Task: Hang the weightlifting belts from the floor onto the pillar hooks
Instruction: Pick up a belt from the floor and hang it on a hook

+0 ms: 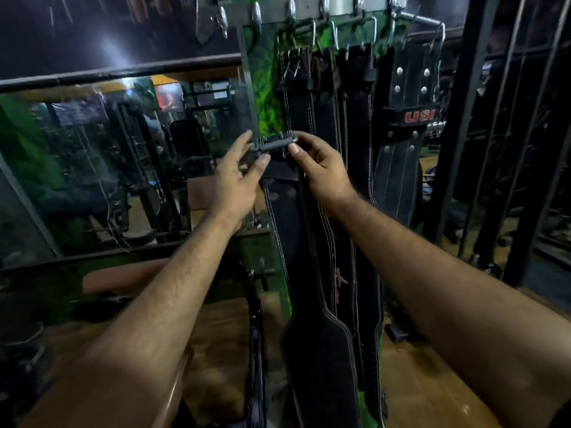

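Head view, near to far: our two forearms rise from the lower corners toward mid-frame. Our left hand (pixel 238 177) and right hand (pixel 321 168) both pinch the grey buckle (pixel 275 145) of a black belt (pixel 312 350), left fingers at its left end with the thumb on the strap just below, right thumb and forefinger closed on its right end. The strap hangs from the buckle down to the bottom edge, in front of the green pillar (pixel 262 88). Behind it, in the upper centre, we see several dark belts (pixel 298 97) already suspended by their wire buckles from the hook rail (pixel 309 9), and a wider studded one marked USI (pixel 411 115) at upper right. At least one hook (pixel 255 13) at the rail's left end looks free. We judge the task well advanced: the hung belts are done, while the held belt sits well below the hooks and has yet to be lifted and caught. The floor (pixel 411 375) shows only one small dark object; whether more belts remain we cannot tell
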`<state>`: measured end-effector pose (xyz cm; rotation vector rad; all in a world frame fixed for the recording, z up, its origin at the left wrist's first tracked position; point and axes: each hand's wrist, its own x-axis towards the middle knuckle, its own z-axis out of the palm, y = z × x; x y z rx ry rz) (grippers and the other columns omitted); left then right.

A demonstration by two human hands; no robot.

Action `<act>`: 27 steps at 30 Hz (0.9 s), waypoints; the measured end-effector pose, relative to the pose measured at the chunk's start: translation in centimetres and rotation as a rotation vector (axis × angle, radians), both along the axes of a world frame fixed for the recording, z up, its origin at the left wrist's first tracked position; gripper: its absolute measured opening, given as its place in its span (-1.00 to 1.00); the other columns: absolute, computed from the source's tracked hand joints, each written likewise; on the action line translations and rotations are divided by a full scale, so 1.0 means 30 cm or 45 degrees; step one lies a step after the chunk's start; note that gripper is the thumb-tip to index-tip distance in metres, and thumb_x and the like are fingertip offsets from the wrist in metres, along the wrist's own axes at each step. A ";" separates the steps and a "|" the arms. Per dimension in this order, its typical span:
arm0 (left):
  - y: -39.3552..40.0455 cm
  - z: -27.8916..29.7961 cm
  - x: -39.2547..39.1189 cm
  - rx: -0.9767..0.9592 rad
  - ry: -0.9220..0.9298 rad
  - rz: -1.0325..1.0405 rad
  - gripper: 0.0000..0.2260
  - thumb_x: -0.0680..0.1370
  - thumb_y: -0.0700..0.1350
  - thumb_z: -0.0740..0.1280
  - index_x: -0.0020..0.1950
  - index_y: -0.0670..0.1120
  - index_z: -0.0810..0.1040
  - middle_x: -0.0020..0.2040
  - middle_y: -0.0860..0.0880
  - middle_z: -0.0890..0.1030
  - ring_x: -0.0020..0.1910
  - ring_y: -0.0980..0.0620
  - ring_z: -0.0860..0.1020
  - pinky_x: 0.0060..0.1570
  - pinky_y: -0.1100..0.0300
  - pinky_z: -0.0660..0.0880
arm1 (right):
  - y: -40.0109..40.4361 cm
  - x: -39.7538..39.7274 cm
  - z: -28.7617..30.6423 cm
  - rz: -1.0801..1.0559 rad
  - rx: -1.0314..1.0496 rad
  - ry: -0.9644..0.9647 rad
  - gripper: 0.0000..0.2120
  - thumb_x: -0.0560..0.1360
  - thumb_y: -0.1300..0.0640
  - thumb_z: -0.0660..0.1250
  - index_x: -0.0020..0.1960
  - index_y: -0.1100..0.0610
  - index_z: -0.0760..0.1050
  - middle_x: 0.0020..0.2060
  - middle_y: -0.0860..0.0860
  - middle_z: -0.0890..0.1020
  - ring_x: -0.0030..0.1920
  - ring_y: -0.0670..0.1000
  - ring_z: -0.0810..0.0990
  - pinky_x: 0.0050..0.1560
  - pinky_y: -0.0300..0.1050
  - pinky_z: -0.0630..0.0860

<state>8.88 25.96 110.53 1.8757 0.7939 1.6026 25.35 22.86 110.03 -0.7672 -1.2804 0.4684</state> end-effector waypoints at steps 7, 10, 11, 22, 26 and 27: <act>0.104 0.105 -0.003 -0.002 -0.377 -0.041 -0.81 0.59 0.03 0.37 -0.03 -0.02 0.75 -0.03 -0.08 0.74 0.05 -0.10 0.69 0.14 -0.13 0.61 | 0.094 -0.079 0.086 -0.124 0.055 -0.093 -0.86 0.62 0.17 0.36 0.02 0.27 0.58 -0.30 -0.04 0.59 -0.32 -0.19 0.52 -0.28 -0.28 0.47; 0.132 0.189 0.018 -0.207 -0.478 -0.053 -0.74 0.56 0.11 0.39 -0.25 0.04 0.72 -0.12 -0.10 0.73 -0.07 -0.13 0.68 0.06 -0.27 0.62 | 0.138 -0.102 0.142 -0.189 0.052 -0.074 -0.85 0.63 0.14 0.34 -0.09 0.17 0.54 -0.37 -0.13 0.55 -0.37 -0.23 0.47 -0.30 -0.31 0.43; 0.141 0.224 0.026 -0.253 -0.507 -0.077 -0.73 0.56 0.10 0.39 -0.26 0.02 0.71 -0.14 -0.12 0.72 -0.12 -0.13 0.65 0.03 -0.29 0.62 | 0.151 -0.105 0.169 -0.215 0.059 -0.060 -0.83 0.63 0.13 0.34 -0.13 0.12 0.53 -0.40 -0.15 0.54 -0.38 -0.25 0.46 -0.30 -0.31 0.42; 0.276 0.536 0.001 -0.209 -0.512 -0.133 -0.72 0.61 0.05 0.31 -0.15 -0.13 0.59 -0.18 -0.18 0.62 -0.19 -0.13 0.62 -0.09 -0.10 0.62 | 0.293 -0.165 0.465 -0.576 0.115 -0.147 -0.58 0.43 -0.36 0.26 -0.20 0.00 0.55 -0.29 0.03 0.69 -0.24 0.09 0.67 -0.14 0.19 0.64; 0.323 0.609 -0.017 -0.200 -0.515 -0.106 -0.77 0.54 0.09 0.35 -0.13 -0.07 0.59 -0.19 -0.15 0.60 -0.21 -0.09 0.59 0.00 -0.30 0.59 | 0.339 -0.180 0.534 -0.612 0.118 -0.150 -0.56 0.48 -0.32 0.27 -0.19 0.05 0.60 -0.30 -0.01 0.70 -0.27 0.01 0.66 -0.16 0.13 0.65; 0.330 0.620 -0.020 -0.211 -0.521 -0.101 -0.77 0.55 0.08 0.35 -0.13 -0.08 0.58 -0.20 -0.14 0.60 -0.23 -0.07 0.58 -0.01 -0.28 0.60 | 0.348 -0.184 0.542 -0.617 0.109 -0.155 -0.55 0.50 -0.30 0.28 -0.18 0.08 0.62 -0.30 -0.02 0.70 -0.27 0.01 0.65 -0.16 0.12 0.64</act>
